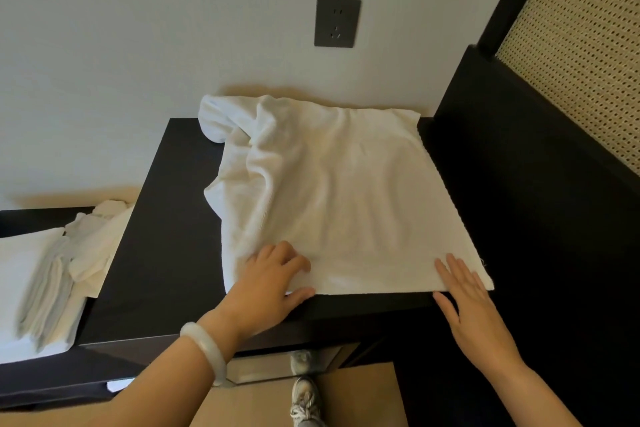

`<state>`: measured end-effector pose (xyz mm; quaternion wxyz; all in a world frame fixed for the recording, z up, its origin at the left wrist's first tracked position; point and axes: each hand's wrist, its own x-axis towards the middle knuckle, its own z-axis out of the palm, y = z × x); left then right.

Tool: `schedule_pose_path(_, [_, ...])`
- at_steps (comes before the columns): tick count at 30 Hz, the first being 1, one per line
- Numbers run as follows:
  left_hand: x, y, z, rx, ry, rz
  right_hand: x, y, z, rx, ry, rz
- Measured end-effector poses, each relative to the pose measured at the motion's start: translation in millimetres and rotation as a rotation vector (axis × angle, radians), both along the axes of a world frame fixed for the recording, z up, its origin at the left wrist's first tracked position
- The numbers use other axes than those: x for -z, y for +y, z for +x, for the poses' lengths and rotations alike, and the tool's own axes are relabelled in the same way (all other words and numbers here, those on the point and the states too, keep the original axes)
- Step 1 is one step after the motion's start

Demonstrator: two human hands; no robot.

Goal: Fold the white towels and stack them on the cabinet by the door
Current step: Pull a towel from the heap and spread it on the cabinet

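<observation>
A white towel (346, 198) lies spread over the dark cabinet top (166, 253), flat on its right half and bunched into folds along its left side and far left corner. My left hand (270, 281) rests on the towel's near left edge, fingers loosely curved over the cloth and thumb at the hem. My right hand (467, 302) lies flat with straight fingers on the near right corner of the towel. Both hands touch the towel's front hem at the cabinet's front edge.
A lower dark surface at the left holds a flat white towel (20, 288) and crumpled white cloths (86, 250). A grey wall socket (337, 21) sits above the cabinet. A dark frame with a woven cane panel (575, 45) stands close on the right. My shoe (304, 399) is below.
</observation>
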<state>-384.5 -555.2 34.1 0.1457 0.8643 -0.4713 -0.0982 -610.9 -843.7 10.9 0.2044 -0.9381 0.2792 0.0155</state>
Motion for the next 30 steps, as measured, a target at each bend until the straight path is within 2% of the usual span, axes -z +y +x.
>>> schedule_pose_path(2, [0.9, 3.2, -2.0, -0.051, -0.005, 0.014, -6.0, -4.2, 0.0, -0.009, 0.033, -0.007])
schedule_pose_path(4, [-4.0, -5.4, -7.7, -0.079, -0.058, 0.034, -17.3, 0.4, 15.8, 0.060, -0.024, -0.025])
schedule_pose_path(7, [-6.4, -30.4, -15.4, -0.029, -0.108, 0.084, -24.5, 21.2, 59.2, 0.007, -0.095, -0.167])
schedule_pose_path(9, [-1.5, -37.3, -13.8, 0.019, -0.068, 0.190, -13.0, 37.4, 76.9, -0.085, 0.022, -0.230])
schedule_pose_path(11, [2.2, -31.7, -7.9, 0.027, -0.029, 0.218, 1.6, 41.0, 73.5, -0.074, 0.107, -0.249])
schedule_pose_path(13, [-4.6, -14.0, -5.2, -0.023, 0.040, 0.081, 1.3, 33.0, 63.5, -0.045, 0.132, -0.233])
schedule_pose_path(14, [-8.1, -1.6, -6.4, -0.080, 0.068, -0.064, -4.1, 28.2, 58.0, -0.014, 0.175, -0.221])
schedule_pose_path(17, [-8.8, 34.5, -13.5, -0.420, -0.040, -0.453, -33.1, 10.1, 65.1, 0.168, 0.350, -0.295])
schedule_pose_path(18, [-7.6, 41.8, -14.6, -0.559, 0.006, -0.511, -42.7, 9.2, 79.5, 0.182, 0.351, -0.324])
schedule_pose_path(20, [-10.0, 44.9, -14.5, -0.755, 0.276, -0.530, -47.8, 22.7, 115.8, 0.103, 0.132, -0.252])
schedule_pose_path(22, [-7.8, 41.2, -8.3, -0.812, 0.465, -0.488, -35.8, 57.1, 148.5, -0.105, -0.041, -0.137])
schedule_pose_path(25, [-2.8, 38.3, 1.5, -0.787, 0.456, -0.416, -4.4, 103.1, 166.4, -0.354, -0.023, -0.188])
schedule_pose_path(28, [4.3, 32.9, 14.7, -0.742, 0.295, -0.300, 4.5, 104.6, 164.9, -0.330, -0.022, -0.237])
schedule_pose_path(30, [3.0, 25.2, 23.6, -0.745, 0.395, -0.325, 4.8, 100.6, 164.7, -0.318, -0.056, -0.224])
